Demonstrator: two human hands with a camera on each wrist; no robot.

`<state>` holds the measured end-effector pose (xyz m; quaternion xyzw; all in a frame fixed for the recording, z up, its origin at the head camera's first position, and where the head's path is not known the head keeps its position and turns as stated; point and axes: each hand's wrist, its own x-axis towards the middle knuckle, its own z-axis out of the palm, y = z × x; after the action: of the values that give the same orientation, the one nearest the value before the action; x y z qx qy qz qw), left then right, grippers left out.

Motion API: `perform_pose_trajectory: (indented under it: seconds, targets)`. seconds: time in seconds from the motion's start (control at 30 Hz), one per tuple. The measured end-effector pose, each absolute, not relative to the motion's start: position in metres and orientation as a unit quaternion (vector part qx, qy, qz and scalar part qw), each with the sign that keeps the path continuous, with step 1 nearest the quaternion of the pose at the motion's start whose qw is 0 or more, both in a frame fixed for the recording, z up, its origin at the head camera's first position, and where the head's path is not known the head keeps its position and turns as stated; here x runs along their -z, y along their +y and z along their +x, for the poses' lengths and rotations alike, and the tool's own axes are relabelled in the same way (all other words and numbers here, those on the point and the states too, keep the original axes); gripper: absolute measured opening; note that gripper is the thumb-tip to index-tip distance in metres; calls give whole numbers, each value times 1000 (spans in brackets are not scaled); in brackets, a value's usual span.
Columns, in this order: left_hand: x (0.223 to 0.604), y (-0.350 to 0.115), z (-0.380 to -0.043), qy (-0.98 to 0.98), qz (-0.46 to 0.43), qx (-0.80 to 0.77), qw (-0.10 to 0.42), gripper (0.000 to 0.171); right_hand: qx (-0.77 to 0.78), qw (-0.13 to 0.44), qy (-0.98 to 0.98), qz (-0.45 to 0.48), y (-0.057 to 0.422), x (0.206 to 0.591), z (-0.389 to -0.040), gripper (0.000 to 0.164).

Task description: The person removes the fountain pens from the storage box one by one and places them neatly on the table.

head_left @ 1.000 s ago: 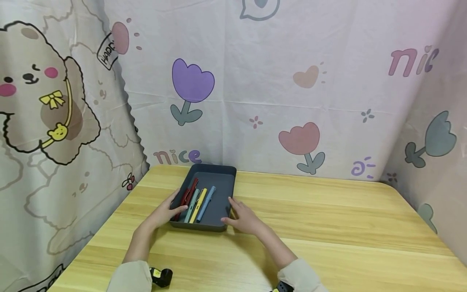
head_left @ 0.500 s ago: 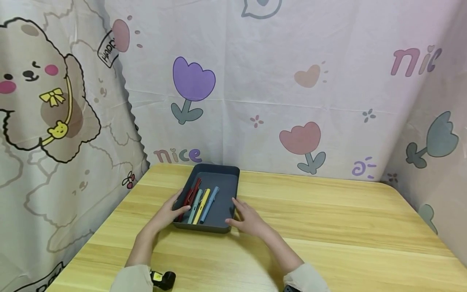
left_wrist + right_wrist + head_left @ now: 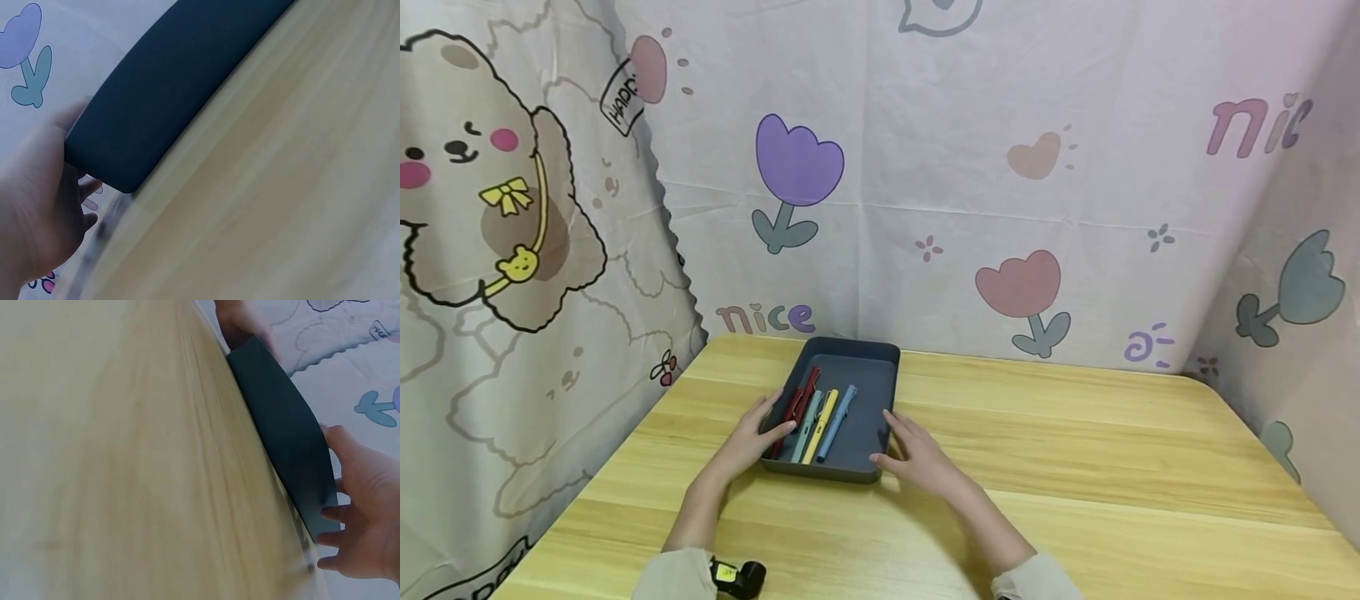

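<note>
A dark grey rectangular tray (image 3: 861, 354) sits on the table near its back left part. Several pens lie in its left half: red ones (image 3: 808, 386), a teal one (image 3: 808, 425), a yellow one (image 3: 822, 425) and a blue one (image 3: 837, 423). My left hand (image 3: 747, 437) holds the tray's left side, thumb over the rim and fingers outside. At the right side my right hand (image 3: 919, 454) grips the tray near its front corner, thumb at the rim. In both wrist views the tray's dark outer wall (image 3: 156, 94) shows, and the pens are hidden.
The wood-grain table (image 3: 1075, 467) extends well to the right of the tray. A printed cloth (image 3: 910, 167) hangs along the table's back edge, with more cloth at both sides. A black wrist-worn device (image 3: 741, 577) shows at the left sleeve.
The tray has slid a little to the right and slightly nearer, pens inside. Both hands have moved along with it, keeping their places on its sides.
</note>
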<state>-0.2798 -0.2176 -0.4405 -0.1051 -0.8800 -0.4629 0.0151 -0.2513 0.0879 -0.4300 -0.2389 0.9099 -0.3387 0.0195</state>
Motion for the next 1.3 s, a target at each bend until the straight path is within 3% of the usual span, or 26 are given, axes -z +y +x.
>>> perform_pose_trajectory:
  seconds: [0.9,1.3]
  targets:
    - [445,-192,-269,-861,-100,498,19,73,381,-26,893,-239,109,443,-236,73]
    - [446,-186,-265,-859,-107,499,33,72,375,-21,895,-240,116,441,-234,75]
